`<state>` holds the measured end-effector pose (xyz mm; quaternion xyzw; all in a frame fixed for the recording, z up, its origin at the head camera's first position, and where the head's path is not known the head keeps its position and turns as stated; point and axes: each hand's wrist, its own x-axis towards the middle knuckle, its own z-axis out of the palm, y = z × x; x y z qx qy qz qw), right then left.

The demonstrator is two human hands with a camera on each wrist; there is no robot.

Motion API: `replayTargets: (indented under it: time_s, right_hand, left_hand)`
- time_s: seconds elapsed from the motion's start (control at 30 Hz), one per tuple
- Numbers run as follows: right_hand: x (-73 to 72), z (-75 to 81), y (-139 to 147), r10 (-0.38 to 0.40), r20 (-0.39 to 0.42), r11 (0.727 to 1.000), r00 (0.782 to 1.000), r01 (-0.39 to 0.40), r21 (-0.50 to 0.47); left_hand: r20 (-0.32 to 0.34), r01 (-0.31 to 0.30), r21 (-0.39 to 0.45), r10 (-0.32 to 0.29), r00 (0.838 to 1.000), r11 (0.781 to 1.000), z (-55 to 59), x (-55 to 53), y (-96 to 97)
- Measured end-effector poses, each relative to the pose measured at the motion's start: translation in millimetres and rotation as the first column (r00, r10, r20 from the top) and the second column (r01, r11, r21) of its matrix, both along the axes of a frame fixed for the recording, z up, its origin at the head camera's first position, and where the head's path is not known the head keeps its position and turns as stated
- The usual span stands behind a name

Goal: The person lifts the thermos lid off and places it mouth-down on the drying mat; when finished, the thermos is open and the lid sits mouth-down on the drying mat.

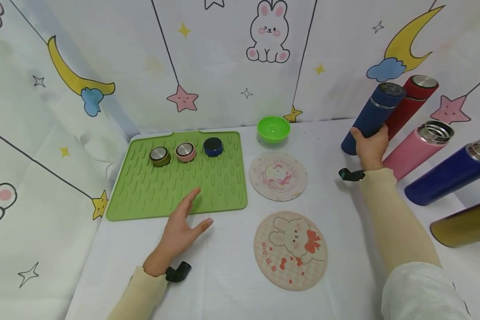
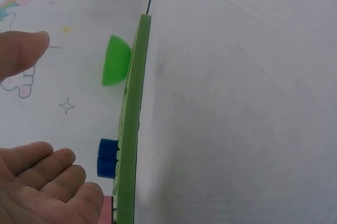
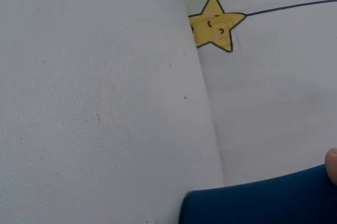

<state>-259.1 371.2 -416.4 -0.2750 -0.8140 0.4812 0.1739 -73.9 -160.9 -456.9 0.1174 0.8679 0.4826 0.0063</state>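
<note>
At the back right of the table my right hand (image 1: 371, 147) grips a slate-blue thermos bottle (image 1: 372, 113) with its lid on, thumb on the near left side. The bottle's lower end also appears in the right wrist view, with one fingertip on it. A lidded red thermos (image 1: 412, 104) stands just behind it. My left hand (image 1: 181, 232) hovers near the front edge of a green mat (image 1: 220, 195), fingers extended and holding nothing. On the mat lie three thermos lids: an olive lid (image 1: 160, 156), a pink lid (image 1: 186, 152) and a dark blue lid (image 1: 213, 146).
Along the right side stand a lidless pink thermos (image 1: 418, 146), a lidless dark blue thermos (image 1: 452, 173) and an olive-gold thermos (image 1: 468, 222), its top out of frame. Mid-table are a green bowl (image 1: 274, 130), a small round mat (image 1: 278, 177) and a larger rabbit mat (image 1: 290, 251).
</note>
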Motion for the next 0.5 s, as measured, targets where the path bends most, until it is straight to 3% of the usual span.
replayTargets:
  time_s: [0.23,0.37,0.5]
  right_hand:
    - [20.8,1.7,-7.2,0.034,-0.042,0.999,0.999,-0.036,-0.036]
    - [42.1,9.0,-23.2,0.138,-0.109,0.990,0.984,-0.139,-0.007]
    - [67.5,19.2,-45.9,0.255,-0.125,0.967,0.959,-0.251,0.043]
  left_hand:
    - [0.015,0.027,0.020,-0.027,1.000,0.999,1.4,-0.1,3.9]
    - [-0.005,0.051,0.039,-0.051,0.999,0.998,6.9,-1.3,9.1]
    - [-0.046,0.105,0.066,-0.102,0.994,0.992,15.9,-5.7,19.7]
